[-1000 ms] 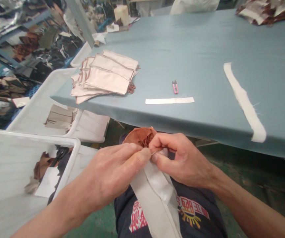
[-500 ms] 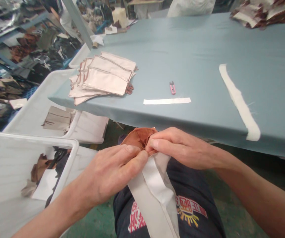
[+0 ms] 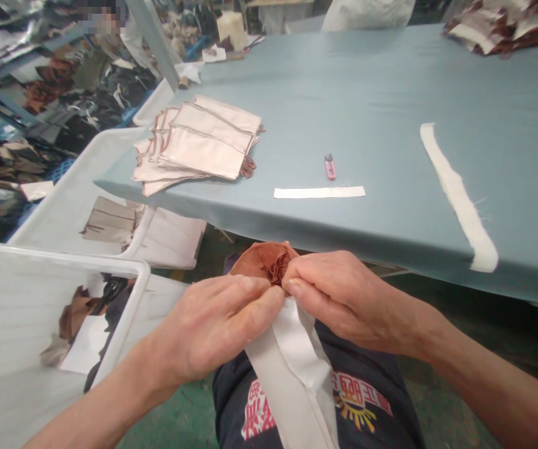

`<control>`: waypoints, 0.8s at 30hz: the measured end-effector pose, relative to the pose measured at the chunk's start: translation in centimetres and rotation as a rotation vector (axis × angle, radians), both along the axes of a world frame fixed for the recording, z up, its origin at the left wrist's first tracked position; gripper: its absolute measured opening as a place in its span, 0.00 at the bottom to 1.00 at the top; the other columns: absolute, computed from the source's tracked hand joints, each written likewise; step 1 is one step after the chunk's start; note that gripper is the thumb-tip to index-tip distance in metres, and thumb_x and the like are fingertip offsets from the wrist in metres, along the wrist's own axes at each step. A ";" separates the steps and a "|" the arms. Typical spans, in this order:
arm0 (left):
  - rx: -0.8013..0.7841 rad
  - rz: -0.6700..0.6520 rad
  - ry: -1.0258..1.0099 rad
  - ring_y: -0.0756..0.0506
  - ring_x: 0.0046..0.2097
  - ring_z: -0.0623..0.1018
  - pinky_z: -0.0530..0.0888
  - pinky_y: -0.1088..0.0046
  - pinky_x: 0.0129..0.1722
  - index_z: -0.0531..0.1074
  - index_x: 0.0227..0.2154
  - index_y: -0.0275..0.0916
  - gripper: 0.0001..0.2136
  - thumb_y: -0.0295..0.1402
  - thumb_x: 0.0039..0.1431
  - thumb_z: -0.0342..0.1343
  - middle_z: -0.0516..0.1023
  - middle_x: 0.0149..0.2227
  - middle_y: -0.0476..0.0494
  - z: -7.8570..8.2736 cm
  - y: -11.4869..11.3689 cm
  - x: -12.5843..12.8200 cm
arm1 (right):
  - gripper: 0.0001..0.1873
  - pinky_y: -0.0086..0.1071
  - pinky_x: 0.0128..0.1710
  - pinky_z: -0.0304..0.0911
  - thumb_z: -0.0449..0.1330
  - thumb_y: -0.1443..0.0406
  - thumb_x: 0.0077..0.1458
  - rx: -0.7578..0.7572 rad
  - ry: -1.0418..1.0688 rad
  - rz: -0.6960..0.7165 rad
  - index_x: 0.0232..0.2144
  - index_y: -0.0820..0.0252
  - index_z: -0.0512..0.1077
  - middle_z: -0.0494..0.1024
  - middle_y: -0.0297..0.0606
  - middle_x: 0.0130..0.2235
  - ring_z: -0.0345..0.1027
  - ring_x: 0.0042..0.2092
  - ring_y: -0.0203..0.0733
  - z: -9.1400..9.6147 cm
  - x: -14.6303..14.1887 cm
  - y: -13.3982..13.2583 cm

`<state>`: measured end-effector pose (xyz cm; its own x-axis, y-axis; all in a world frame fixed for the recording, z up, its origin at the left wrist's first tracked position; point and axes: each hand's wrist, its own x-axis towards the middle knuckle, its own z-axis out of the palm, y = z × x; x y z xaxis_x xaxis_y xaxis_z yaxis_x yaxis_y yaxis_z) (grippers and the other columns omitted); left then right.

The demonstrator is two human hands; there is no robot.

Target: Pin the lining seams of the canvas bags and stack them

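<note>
Over my lap hangs a sewn piece (image 3: 292,374), off-white on its lower part, with brown gathered material (image 3: 264,259) at its top end. My left hand (image 3: 224,318) pinches it at the join of the two colours. Close beside, my right hand (image 3: 336,290) also grips that edge between thumb and fingers. The thumbs nearly meet just below a bunch of dark brown gathers. The fingertips cover the exact spot being held. A dark printed garment (image 3: 362,380) lies under the piece.
On the blue-green table (image 3: 366,100) are stacked pale panels (image 3: 207,140), pink thread snips (image 3: 330,167), a short white strip (image 3: 320,193) and a longer frayed strip (image 3: 460,199). Brown pieces (image 3: 502,28) lie at the far right. White bins (image 3: 11,324) with scraps stand left.
My right hand has shifted slightly right and down along the edge, and more of the brown gathers now show between the hands. My left hand keeps its grip.
</note>
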<state>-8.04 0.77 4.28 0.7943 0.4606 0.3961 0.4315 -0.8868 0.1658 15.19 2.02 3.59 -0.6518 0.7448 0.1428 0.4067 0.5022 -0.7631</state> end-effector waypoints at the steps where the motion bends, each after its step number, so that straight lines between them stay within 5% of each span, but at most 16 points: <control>1: 0.015 -0.010 0.011 0.45 0.38 0.84 0.79 0.72 0.36 0.66 0.52 0.39 0.12 0.22 0.71 0.44 0.85 0.40 0.42 0.1 0.0 0.1 | 0.17 0.32 0.30 0.49 0.46 0.66 0.69 -0.036 0.026 -0.007 0.25 0.57 0.59 0.65 0.31 0.25 0.55 0.27 0.35 0.0 0.0 -0.1; 7: 0.009 0.088 0.038 0.50 0.29 0.81 0.75 0.77 0.28 0.72 0.45 0.40 0.09 0.25 0.72 0.47 0.83 0.31 0.49 0.1 -0.1 0.5 | 0.20 0.29 0.28 0.51 0.49 0.57 0.70 -0.381 0.208 -0.019 0.26 0.58 0.61 0.62 0.29 0.25 0.54 0.27 0.33 -0.4 -0.2 -0.4; 12: 0.006 -0.008 -0.109 0.49 0.32 0.81 0.76 0.77 0.32 0.70 0.45 0.38 0.07 0.25 0.72 0.48 0.83 0.34 0.46 -0.2 -0.3 0.6 | 0.21 0.27 0.25 0.51 0.53 0.53 0.69 -0.542 0.320 -0.001 0.26 0.59 0.63 0.61 0.28 0.25 0.52 0.27 0.32 -0.5 0.0 -0.6; 16: -0.312 0.126 -0.132 0.50 0.35 0.82 0.75 0.79 0.36 0.70 0.47 0.38 0.06 0.30 0.70 0.54 0.83 0.37 0.48 1.1 -0.4 0.4 | 0.15 0.26 0.27 0.54 0.53 0.66 0.68 -0.183 0.255 -0.017 0.27 0.59 0.66 0.66 0.28 0.25 0.57 0.27 0.31 -0.3 0.9 -0.9; 20: -0.599 0.067 -0.089 0.53 0.37 0.80 0.72 0.80 0.38 0.71 0.45 0.40 0.08 0.32 0.75 0.47 0.81 0.39 0.52 2.6 0.5 0.0 | 0.13 0.27 0.32 0.60 0.51 0.71 0.68 0.252 0.165 0.005 0.31 0.60 0.69 0.76 0.32 0.29 0.65 0.29 0.32 -0.2 1.7 -0.9; 24: -0.568 -0.001 0.000 0.52 0.31 0.75 0.67 0.76 0.33 0.71 0.35 0.37 0.15 0.32 0.77 0.41 0.76 0.30 0.51 2.0 1.2 0.5 | 0.15 0.27 0.32 0.63 0.50 0.71 0.70 0.416 0.085 0.012 0.31 0.60 0.70 0.79 0.34 0.29 0.69 0.29 0.33 -0.2 1.8 -0.9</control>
